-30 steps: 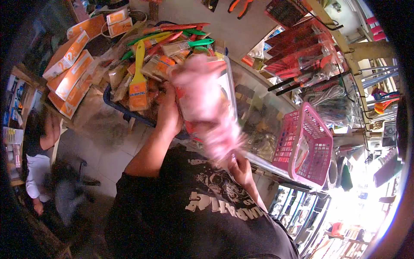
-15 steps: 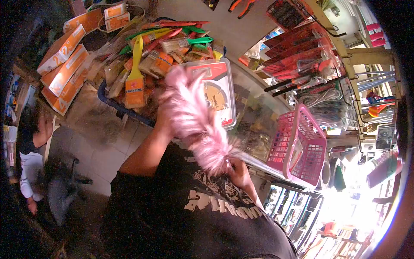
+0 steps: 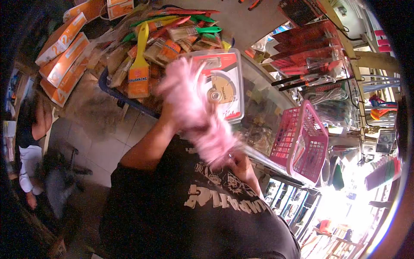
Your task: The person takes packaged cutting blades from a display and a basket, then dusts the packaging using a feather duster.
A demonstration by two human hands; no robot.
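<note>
A fluffy pink duster slants across the middle of the view, blurred by motion. My right hand is closed around its lower end, where a short bit of handle shows. My left hand is at the upper part of the duster; the pink fluff covers its fingers, so its grip is hidden. Just behind the duster lies a circular saw blade in a clear plastic case with a red and white card. The duster overlaps the left part of this case.
Several packed paintbrushes are heaped at the upper left, beside orange boxes. A pink plastic basket stands on the glass counter to the right. Packaged tools hang at the upper right. Another person is at the far left.
The view has shifted slightly, so the counter goods appear a little higher and further right. The duster's fluff has moved and is more blurred; my right hand keeps its hold.
</note>
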